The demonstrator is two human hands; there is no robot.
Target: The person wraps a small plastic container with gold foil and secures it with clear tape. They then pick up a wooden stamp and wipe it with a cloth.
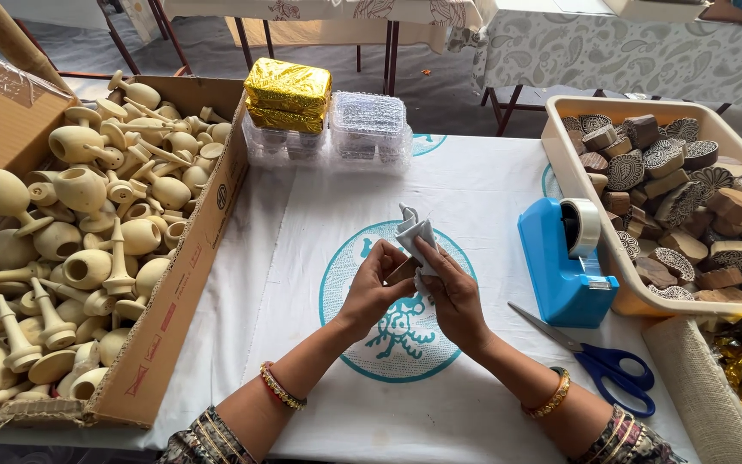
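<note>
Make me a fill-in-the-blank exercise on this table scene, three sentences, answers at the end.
1. Both the left hand and the right hand hold a small block wrapped in ____ paper.
2. The scissors lying near the tape dispenser have ____ handles.
3. The cardboard box on the left is filled with pale ____ goblets.

Missing words: white; blue; wooden

Matt pale wooden goblets (88, 223), glossy gold foil packets (288, 93), carved wooden blocks (680, 206).
</note>
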